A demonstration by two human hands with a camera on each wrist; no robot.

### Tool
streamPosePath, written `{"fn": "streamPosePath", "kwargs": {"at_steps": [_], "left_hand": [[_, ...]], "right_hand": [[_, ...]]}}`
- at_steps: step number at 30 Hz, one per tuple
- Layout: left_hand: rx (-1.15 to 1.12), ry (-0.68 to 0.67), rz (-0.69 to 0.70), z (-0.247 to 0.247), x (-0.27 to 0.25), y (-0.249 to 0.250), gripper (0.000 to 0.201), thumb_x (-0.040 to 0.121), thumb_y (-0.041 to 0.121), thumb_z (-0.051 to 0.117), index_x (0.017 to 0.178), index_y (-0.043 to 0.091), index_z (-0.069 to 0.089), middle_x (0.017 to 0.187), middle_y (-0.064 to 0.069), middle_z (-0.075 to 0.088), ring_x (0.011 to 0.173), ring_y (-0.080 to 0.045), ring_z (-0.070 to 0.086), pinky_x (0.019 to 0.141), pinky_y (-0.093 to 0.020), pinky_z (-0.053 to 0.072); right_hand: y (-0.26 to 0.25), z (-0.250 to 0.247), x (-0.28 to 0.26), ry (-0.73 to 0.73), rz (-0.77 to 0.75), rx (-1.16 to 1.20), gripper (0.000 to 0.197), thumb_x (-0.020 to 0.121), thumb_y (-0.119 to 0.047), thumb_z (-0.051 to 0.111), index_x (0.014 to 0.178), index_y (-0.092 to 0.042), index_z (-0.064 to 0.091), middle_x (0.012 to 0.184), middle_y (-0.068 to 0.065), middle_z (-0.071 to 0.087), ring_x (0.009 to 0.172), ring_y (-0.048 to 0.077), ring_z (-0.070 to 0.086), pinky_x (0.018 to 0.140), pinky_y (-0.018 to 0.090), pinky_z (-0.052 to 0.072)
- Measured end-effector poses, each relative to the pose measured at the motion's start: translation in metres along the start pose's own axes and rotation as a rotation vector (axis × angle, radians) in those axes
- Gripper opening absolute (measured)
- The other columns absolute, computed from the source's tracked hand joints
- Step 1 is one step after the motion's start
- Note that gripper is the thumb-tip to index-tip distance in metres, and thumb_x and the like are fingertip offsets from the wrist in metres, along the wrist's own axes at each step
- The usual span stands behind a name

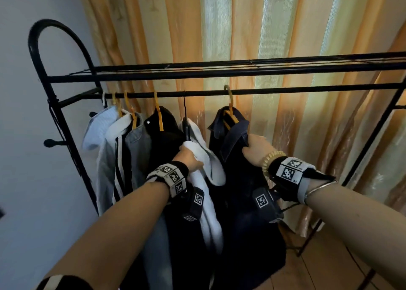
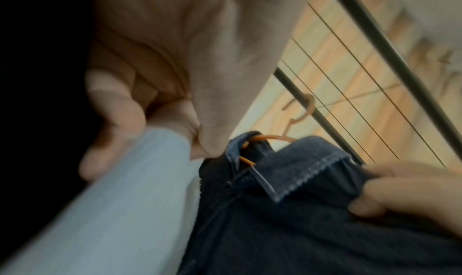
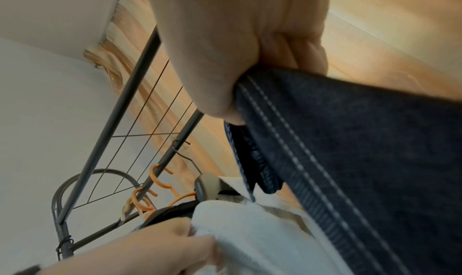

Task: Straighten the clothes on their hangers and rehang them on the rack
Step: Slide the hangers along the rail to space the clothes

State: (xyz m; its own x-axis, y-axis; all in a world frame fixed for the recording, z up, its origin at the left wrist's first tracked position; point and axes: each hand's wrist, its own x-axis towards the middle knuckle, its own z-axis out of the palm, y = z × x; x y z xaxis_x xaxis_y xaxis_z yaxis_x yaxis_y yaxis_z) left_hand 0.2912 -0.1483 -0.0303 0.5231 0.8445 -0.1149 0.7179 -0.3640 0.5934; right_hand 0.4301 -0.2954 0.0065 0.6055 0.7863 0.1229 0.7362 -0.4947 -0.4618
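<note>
**Two garments in hand under the hanging rail**

We take the hanging rail [image 1: 241, 91] as our landmark. Directly below it, on an orange hanger [image 1: 229, 111], hangs the dark denim jacket [image 1: 237, 179]; just to its left, on a thin black hanger [image 1: 185, 114], hangs the white garment [image 1: 206, 164]. Further left along the rail the other clothes are bunched close together.

Our right hand [image 1: 256, 150] is clenched around the jacket's stitched front edge, thumb on top, as the right wrist view shows plainly. Our left hand [image 1: 187, 157] grips a fold of the white garment, fingers curled into the cloth. Both forearms reach forward and slightly up, wrists level, hands below the rail and near each other.

We judge the denim heavy and fairly stiff: it should hold its shape, and pulling at the front edge or collar should square it on the hanger. The white cloth looks soft and thick, likely to slump; we would hold it near the shoulder, close to its hanger, since the thin black wire could let it slip off.
</note>
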Motion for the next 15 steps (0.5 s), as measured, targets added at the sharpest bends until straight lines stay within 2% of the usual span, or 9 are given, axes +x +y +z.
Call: {"fn": "streamPosePath", "kwargs": {"at_steps": [1,2,4,6,9,12,13,15], "left_hand": [[0.011,0.028,-0.001,-0.004,0.001,-0.005,0.076,0.079,0.022,0.068,0.138,-0.003,0.028,0.119,-0.022,0.057,0.105,-0.038,0.06,0.086,-0.04,0.052],[0.02,0.035,0.004,-0.009,0.001,-0.009,0.079,0.081,0.023,0.065,0.14,-0.006,0.021,0.117,-0.021,0.056,0.104,-0.036,0.059,0.082,-0.039,0.05],[0.028,0.037,0.036,-0.015,0.0,-0.015,0.08,0.083,0.024,0.058,0.139,-0.01,0.011,0.104,-0.018,0.056,0.092,-0.032,0.056,0.064,-0.033,0.045],[0.025,0.068,0.075,-0.016,-0.002,-0.018,0.072,0.084,0.022,0.055,0.136,-0.008,0.014,0.094,-0.014,0.053,0.088,-0.031,0.054,0.062,-0.03,0.038],[0.007,0.046,0.116,-0.015,-0.009,-0.02,0.066,0.087,0.022,0.053,0.136,-0.004,0.016,0.085,-0.009,0.05,0.083,-0.029,0.053,0.06,-0.03,0.037],[0.012,-0.087,0.084,-0.013,-0.011,-0.019,0.07,0.09,0.027,0.052,0.138,-0.003,0.011,0.093,-0.012,0.051,0.085,-0.028,0.057,0.058,-0.031,0.045],[0.015,-0.109,0.081,-0.014,-0.012,-0.018,0.073,0.089,0.028,0.054,0.14,-0.001,0.01,0.099,-0.013,0.051,0.086,-0.029,0.059,0.055,-0.032,0.048],[0.06,-0.139,0.089,-0.018,-0.015,-0.013,0.079,0.088,0.031,0.057,0.144,0.003,0.007,0.101,-0.014,0.052,0.077,-0.029,0.062,0.047,-0.029,0.05]], "right_hand": [[0.003,-0.001,0.0,0.032,0.01,0.003,0.013,0.089,-0.012,0.045,0.093,-0.001,0.051,0.088,0.013,0.054,0.079,0.028,0.052,0.066,0.029,0.039],[0.006,-0.001,0.0,0.062,0.019,0.007,0.014,0.089,-0.012,0.045,0.095,0.0,0.05,0.092,0.016,0.056,0.078,0.028,0.051,0.067,0.031,0.04],[0.01,-0.001,-0.002,0.105,0.016,0.008,0.012,0.091,-0.014,0.044,0.093,-0.002,0.047,0.098,0.019,0.057,0.077,0.029,0.049,0.066,0.032,0.038],[0.013,0.004,-0.002,0.085,0.004,-0.005,0.014,0.092,-0.014,0.045,0.096,-0.001,0.046,0.102,0.021,0.057,0.082,0.032,0.053,0.068,0.032,0.038],[0.011,0.018,-0.003,-0.011,-0.017,-0.015,0.027,0.092,-0.016,0.046,0.112,0.002,0.046,0.111,0.022,0.057,0.099,0.037,0.057,0.072,0.031,0.039],[0.008,0.027,-0.006,-0.08,-0.001,-0.013,0.043,0.092,-0.024,0.05,0.126,0.001,0.039,0.121,0.023,0.056,0.106,0.037,0.058,0.077,0.033,0.043],[0.009,0.028,-0.007,-0.107,0.003,-0.034,0.051,0.091,-0.029,0.052,0.129,0.0,0.037,0.123,0.022,0.055,0.108,0.036,0.058,0.08,0.034,0.045],[0.011,0.027,-0.006,-0.187,0.022,-0.109,0.067,0.086,-0.048,0.056,0.132,-0.003,0.037,0.122,0.017,0.058,0.105,0.033,0.06,0.085,0.036,0.05]]}}
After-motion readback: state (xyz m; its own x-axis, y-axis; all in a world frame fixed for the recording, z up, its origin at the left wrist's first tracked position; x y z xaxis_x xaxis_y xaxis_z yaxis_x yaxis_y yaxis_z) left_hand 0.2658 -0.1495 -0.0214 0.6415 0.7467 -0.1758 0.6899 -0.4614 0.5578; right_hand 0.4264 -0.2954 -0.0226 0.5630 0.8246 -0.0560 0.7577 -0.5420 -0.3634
